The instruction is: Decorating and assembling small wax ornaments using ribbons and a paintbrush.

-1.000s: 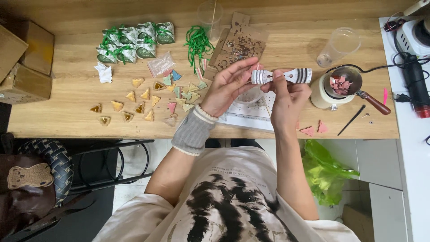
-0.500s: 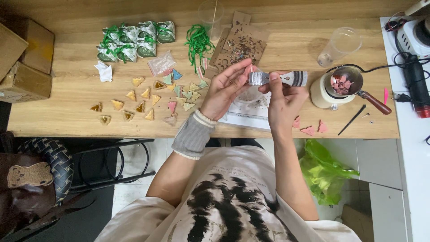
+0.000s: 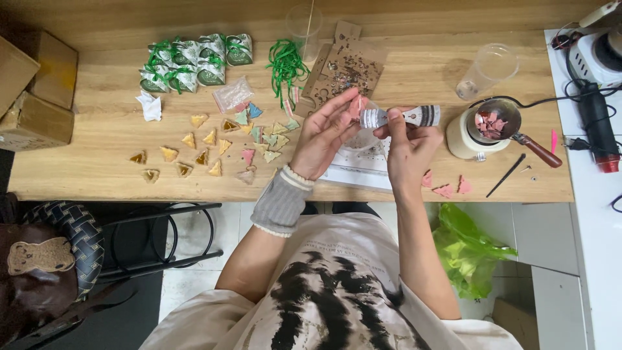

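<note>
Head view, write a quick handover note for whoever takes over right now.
Left hand: fingertips at the end of the small tube, over the table edge.
Right hand: grips the tube from below.
Nearby: melting pot with pink pieces on the right, triangle pieces spread out on the left, tied green packets at the back.
Done: packets tied, triangles laid out.
Left: cannot tell from this view.

A small tube point(image 3: 402, 116) with a white body and a dark striped end lies level in the air above the wooden table point(image 3: 414, 78), just left of the white pot with pink chips point(image 3: 483, 129). The right hand point(image 3: 408, 146) grips its middle from below. The left hand point(image 3: 327, 133) pinches its pale left end, fingers spread, a grey ribbed cuff on the wrist.
</note>
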